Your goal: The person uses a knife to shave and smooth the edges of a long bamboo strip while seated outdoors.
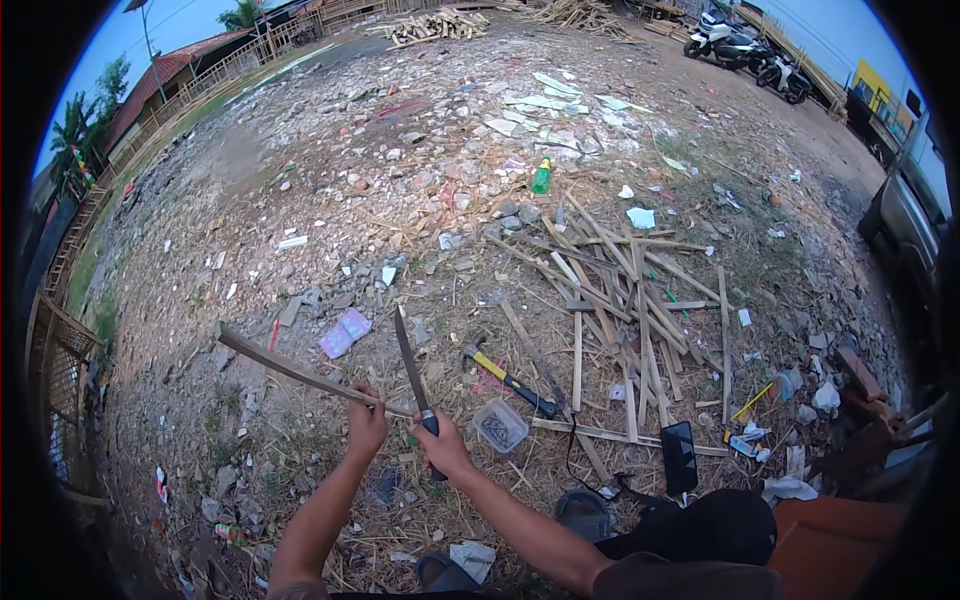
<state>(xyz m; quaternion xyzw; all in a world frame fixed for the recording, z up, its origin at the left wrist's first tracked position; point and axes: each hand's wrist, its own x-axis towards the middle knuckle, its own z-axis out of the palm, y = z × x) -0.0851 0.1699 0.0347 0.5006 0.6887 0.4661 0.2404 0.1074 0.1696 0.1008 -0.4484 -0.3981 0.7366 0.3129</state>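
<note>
My left hand is closed around a long, weathered wooden strip, which slants away to the upper left. In my right hand is a machete, gripped by its dark handle with the blade pointing up and away from me. The strip's near end reaches close to the machete's handle; whether they touch I cannot tell. Just right of my right hand sits a clear plastic box holding small grey pieces that look like nails. Beyond the box lies a hammer with a yellow and black handle.
A loose pile of wooden strips spreads to the right. Nearer me lies a black phone. A pink and purple packet and a green bottle rest on rubble-strewn ground. Motorbikes and a vehicle stand at right.
</note>
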